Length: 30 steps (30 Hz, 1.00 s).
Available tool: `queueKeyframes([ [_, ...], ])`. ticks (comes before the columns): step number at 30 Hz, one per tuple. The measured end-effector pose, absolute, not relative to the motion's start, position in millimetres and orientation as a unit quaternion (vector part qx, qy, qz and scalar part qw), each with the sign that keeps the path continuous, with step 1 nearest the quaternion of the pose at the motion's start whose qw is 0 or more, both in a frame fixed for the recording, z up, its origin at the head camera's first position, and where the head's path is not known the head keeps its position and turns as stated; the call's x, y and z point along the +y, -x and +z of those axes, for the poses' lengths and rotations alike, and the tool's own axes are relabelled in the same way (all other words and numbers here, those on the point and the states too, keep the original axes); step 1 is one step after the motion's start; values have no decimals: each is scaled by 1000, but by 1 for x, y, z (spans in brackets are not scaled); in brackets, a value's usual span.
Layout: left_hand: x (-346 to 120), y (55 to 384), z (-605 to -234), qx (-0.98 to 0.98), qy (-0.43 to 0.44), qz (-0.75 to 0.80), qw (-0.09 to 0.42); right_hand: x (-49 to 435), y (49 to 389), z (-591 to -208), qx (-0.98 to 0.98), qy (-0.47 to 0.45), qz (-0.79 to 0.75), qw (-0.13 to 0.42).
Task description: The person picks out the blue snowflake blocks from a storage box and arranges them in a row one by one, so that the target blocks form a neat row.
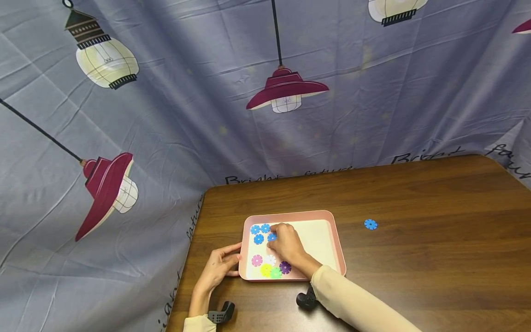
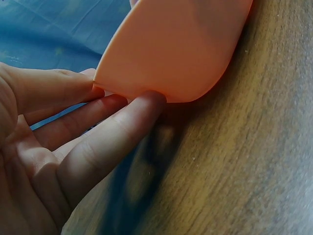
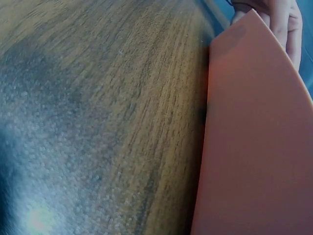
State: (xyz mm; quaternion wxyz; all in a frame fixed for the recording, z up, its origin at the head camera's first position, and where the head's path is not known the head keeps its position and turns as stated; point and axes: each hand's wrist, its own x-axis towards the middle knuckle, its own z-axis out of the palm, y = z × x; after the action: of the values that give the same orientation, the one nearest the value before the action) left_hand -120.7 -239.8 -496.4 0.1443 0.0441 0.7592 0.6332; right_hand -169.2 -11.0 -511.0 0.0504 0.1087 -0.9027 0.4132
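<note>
In the pink tray (image 1: pixel 317 237), perhaps four blue discs (image 1: pixel 259 239); five other-coloured discs (image 1: pixel 267 270)

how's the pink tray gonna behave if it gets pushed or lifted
The pink tray is broad and low, so it would likely slide, not tip. It looks thin-walled and smooth, suggesting it is light and fairly stiff. The blue discs inside appear loose, so tilting might shift them.

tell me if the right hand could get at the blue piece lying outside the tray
Probably yes: the outlying blue piece lies uncovered on the table, and only the right wall of the tray stands between. The right hand, at another blue piece inside the tray, would likely just need to lift over that wall.
</note>
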Motion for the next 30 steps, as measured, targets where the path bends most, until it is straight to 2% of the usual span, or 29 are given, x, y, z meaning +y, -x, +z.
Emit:
queueKeyframes([
  [18,-241,121,-497,755,-50,636,149,-14,170,-515,-910,-122,385,92],
  [30,-241,121,-497,754,-52,637,151,-12,171,-510,-913,-107,387,71],
])
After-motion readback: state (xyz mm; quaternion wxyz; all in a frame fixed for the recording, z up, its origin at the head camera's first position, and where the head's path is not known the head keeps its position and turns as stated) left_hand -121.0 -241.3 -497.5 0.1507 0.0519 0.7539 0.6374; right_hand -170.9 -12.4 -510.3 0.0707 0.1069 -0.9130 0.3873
